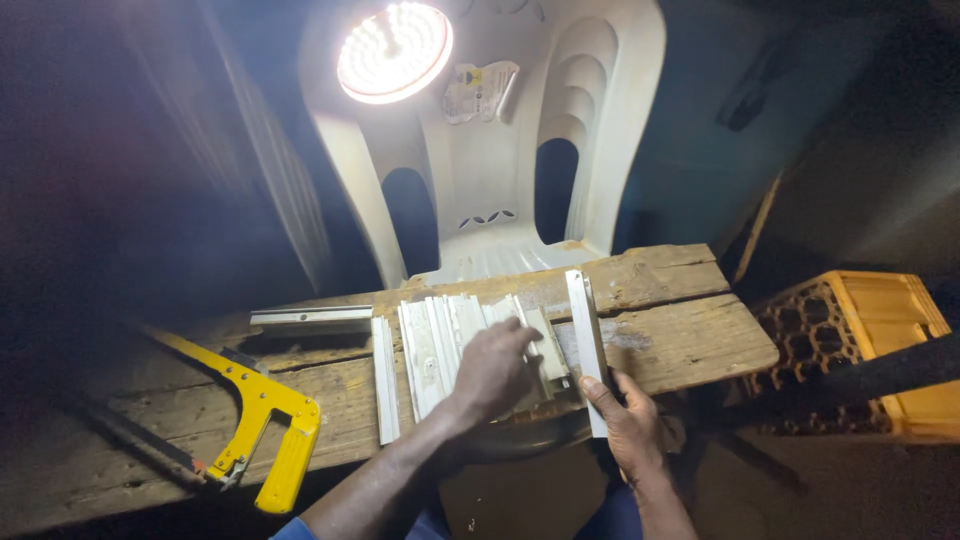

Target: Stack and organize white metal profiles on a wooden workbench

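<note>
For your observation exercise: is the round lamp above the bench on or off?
On. The round lamp glows brightly, lighting the white plastic chair and wooden bench.

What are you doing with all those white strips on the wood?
A person is working at a rough wooden bench under a bright round lamp. The left hand presses down on a bunch of short pale strips lying side by side. The right hand holds one longer strip by its near end, next to the bunch. A yellow hacksaw lies untouched at the left, and a white plastic chair stands behind the bench.
</note>
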